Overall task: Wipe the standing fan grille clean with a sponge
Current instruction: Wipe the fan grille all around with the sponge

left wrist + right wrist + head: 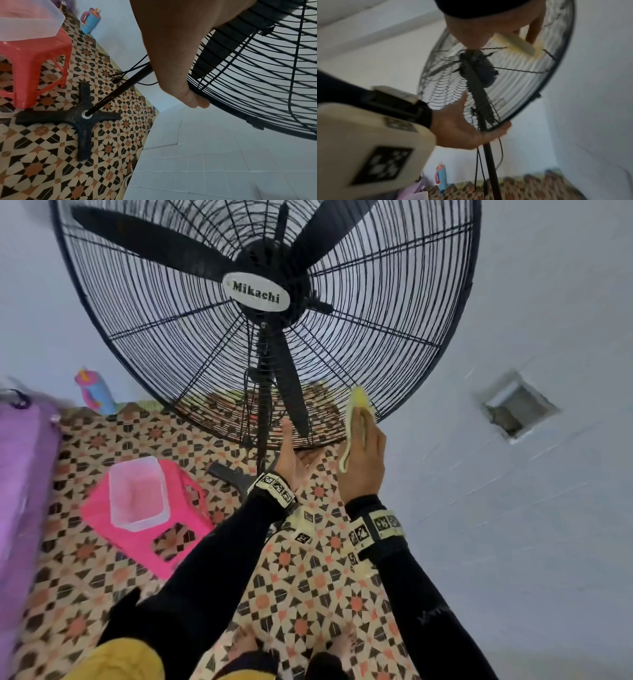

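Observation:
A black standing fan grille with a "Mikachi" badge fills the upper head view. My right hand holds a yellow sponge and presses it flat against the grille's lower right wires. The right wrist view shows the sponge lying on the wires near the rim. My left hand is at the grille's bottom edge. Its fingers curl round the bottom rim, palm up in the right wrist view.
A pink stool carrying a clear plastic tub stands left of the fan pole and cross-shaped base. Farther left are a blue and pink bottle and a purple object. The wall on the right has a vent.

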Demonstrator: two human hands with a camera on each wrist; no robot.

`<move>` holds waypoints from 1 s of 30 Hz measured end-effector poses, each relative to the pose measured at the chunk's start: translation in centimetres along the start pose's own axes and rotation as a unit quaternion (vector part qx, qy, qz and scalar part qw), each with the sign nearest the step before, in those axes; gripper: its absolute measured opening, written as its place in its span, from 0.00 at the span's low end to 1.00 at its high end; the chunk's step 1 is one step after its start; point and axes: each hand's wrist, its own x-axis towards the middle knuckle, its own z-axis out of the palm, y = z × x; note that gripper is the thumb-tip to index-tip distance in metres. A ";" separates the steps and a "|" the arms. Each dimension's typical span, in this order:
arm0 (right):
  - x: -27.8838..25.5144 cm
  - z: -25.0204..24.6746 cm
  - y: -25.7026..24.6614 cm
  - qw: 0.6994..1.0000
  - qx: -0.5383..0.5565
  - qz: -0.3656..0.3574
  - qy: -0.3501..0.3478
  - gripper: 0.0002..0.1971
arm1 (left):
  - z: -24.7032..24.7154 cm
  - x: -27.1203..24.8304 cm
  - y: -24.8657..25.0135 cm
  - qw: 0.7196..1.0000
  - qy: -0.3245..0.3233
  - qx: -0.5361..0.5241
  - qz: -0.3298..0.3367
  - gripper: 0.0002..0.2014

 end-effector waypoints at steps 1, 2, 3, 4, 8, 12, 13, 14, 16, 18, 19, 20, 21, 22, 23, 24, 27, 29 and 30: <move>-0.2 0.4 -0.3 1.000 -0.004 0.010 -0.003 0.44 | -0.1 0.5 -0.2 1.000 0.026 0.005 0.000 0.55; -0.6 0.9 -0.5 0.999 -0.008 0.021 -0.040 0.44 | -0.1 0.2 -0.1 1.000 0.018 0.007 0.010 0.53; -1.1 1.4 -0.9 0.996 -0.006 -0.002 -0.092 0.43 | -0.3 0.5 -0.3 1.000 0.002 0.008 0.002 0.51; -1.7 1.6 -1.2 0.987 -0.014 -0.037 -0.157 0.43 | -0.2 0.5 -0.4 1.000 -0.003 0.029 0.004 0.48; -3.1 1.9 -0.4 0.955 0.064 -0.099 -0.271 0.39 | -0.1 0.9 -0.6 0.997 -0.077 -0.016 0.024 0.38; -3.1 0.6 0.1 0.982 0.165 0.059 -0.072 0.27 | -0.6 2.1 -0.6 0.998 -0.030 -0.057 0.003 0.45; -2.8 0.0 0.4 0.974 0.201 0.097 -0.037 0.26 | -0.6 2.2 -0.6 0.998 -0.023 -0.054 0.001 0.46; -2.6 -1.0 0.4 0.966 0.227 0.124 -0.008 0.25 | -0.6 2.3 -0.6 0.997 -0.027 -0.069 -0.005 0.47; -2.2 -2.6 0.7 0.956 0.252 0.149 0.026 0.20 | -0.8 2.8 -0.7 0.997 -0.032 -0.070 -0.015 0.53; -1.8 -3.6 0.5 0.946 0.285 0.154 0.027 0.10 | -0.9 2.7 -0.7 0.998 -0.034 -0.041 -0.016 0.51; -1.3 -4.0 0.5 0.943 0.296 0.148 0.032 0.06 | -1.1 2.9 -0.7 0.999 -0.028 -0.035 -0.017 0.48; -0.8 -4.2 0.5 0.948 0.287 0.133 0.039 0.03 | -1.3 3.3 -0.7 0.999 -0.028 -0.031 -0.019 0.47; -0.3 -4.4 0.5 0.959 0.259 0.105 0.048 0.03 | -1.4 3.2 -0.6 0.999 -0.028 -0.019 -0.024 0.49; 0.1 -4.5 0.5 0.972 0.220 0.068 0.049 0.03 | -1.6 3.1 -0.5 0.999 -0.030 -0.007 -0.026 0.52; 0.4 -4.5 0.5 0.982 0.184 0.027 0.038 0.04 | -1.7 2.9 -0.5 0.999 -0.032 -0.002 -0.028 0.55; 0.7 -4.7 0.4 0.988 0.151 -0.008 0.016 0.06 | -1.8 2.9 -0.4 0.999 -0.031 -0.005 -0.030 0.57; 0.6 -3.5 0.7 0.996 0.055 -0.065 -0.033 0.17 | -1.7 2.1 -0.2 1.000 -0.018 0.001 -0.022 0.55; 0.4 -2.0 0.5 0.995 0.015 -0.073 -0.060 0.25 | -1.5 1.7 -0.1 1.000 -0.024 0.008 -0.015 0.53; 0.2 -1.1 0.2 0.992 0.000 -0.088 -0.086 0.27 | -1.5 1.7 0.0 0.999 -0.029 0.002 -0.014 0.53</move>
